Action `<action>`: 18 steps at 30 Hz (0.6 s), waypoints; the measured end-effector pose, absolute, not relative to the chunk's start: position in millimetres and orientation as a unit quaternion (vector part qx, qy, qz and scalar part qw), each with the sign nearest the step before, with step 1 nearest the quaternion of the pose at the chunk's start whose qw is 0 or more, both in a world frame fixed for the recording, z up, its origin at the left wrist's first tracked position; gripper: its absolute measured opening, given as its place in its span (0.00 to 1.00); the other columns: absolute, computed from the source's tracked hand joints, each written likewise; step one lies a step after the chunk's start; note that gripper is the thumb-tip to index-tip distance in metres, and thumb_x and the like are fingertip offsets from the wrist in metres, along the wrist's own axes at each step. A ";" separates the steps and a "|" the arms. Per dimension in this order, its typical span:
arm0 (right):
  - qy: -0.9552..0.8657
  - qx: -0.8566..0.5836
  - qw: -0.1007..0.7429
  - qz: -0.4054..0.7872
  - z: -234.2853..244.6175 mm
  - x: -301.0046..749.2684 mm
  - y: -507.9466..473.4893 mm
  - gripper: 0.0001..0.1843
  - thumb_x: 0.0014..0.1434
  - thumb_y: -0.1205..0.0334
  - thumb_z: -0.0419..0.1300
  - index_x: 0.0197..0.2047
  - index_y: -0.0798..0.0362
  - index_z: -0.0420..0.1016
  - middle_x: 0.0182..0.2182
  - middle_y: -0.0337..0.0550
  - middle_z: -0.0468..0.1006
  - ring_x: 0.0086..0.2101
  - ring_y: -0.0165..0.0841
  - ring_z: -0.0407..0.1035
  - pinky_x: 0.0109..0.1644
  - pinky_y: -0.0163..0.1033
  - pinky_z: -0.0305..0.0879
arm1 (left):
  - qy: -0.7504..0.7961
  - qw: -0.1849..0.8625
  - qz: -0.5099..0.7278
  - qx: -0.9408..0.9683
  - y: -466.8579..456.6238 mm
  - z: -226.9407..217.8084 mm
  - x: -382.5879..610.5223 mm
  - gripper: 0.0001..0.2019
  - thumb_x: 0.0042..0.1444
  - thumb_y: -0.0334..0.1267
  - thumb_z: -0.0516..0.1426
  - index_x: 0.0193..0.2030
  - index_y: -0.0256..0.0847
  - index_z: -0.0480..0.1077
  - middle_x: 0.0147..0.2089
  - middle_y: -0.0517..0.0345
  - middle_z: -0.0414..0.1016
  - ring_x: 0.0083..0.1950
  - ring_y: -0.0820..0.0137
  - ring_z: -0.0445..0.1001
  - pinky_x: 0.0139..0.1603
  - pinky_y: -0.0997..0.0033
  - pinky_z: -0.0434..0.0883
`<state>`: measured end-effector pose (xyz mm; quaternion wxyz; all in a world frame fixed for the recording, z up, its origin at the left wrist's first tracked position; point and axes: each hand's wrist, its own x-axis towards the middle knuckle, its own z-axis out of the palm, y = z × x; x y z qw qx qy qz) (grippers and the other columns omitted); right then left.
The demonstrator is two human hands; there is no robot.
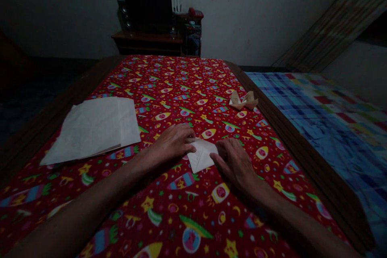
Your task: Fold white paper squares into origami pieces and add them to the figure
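A small folded piece of white paper point(200, 157) lies on the red patterned cloth point(169, 88) covering the table. My left hand point(173, 142) rests palm down on the paper's upper left part, fingers curled and pressing it. My right hand point(234, 161) lies palm down at the paper's right edge, fingers close together and touching it. Both forearms reach in from the bottom of the view.
A stack of white paper sheets point(93, 127) lies on the left of the cloth. A folded beige paper figure point(243, 100) sits near the table's right edge. Beyond that wooden edge point(290, 129) is a blue checked cloth point(326, 121). A dark cabinet point(151, 38) with a screen stands at the far wall.
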<state>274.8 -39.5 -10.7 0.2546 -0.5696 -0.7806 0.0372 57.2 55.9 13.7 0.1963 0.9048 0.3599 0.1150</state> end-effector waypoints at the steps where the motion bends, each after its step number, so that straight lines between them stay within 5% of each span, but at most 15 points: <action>1: -0.782 -0.565 0.259 0.039 -12.1 275.7 -39.0 0.08 0.60 0.58 0.55 0.41 0.52 0.65 0.35 0.46 0.68 0.35 0.37 0.62 0.38 0.41 0.62 | 0.373 0.195 0.107 0.901 55.9 15.3 57.0 0.09 0.50 0.42 0.60 0.33 0.40 0.68 0.35 0.59 0.69 0.37 0.68 0.68 0.33 0.72 0.61; 9: -0.792 -0.532 0.287 0.088 -9.1 277.0 -24.7 0.09 0.61 0.60 0.54 0.30 0.53 0.68 0.26 0.41 0.70 0.27 0.31 0.63 0.32 0.36 0.58 | 0.449 0.270 0.090 0.847 58.4 20.1 57.4 0.08 0.46 0.40 0.61 0.26 0.38 0.69 0.26 0.63 0.69 0.28 0.72 0.67 0.26 0.76 0.57; 18: -0.816 -0.474 0.288 0.167 -6.6 281.0 33.3 0.08 0.60 0.59 0.57 0.36 0.55 0.72 0.31 0.43 0.74 0.32 0.32 0.67 0.34 0.35 0.61 | 0.512 0.245 0.153 0.809 62.3 13.9 44.8 0.07 0.47 0.40 0.60 0.27 0.38 0.71 0.25 0.63 0.71 0.28 0.73 0.68 0.27 0.77 0.57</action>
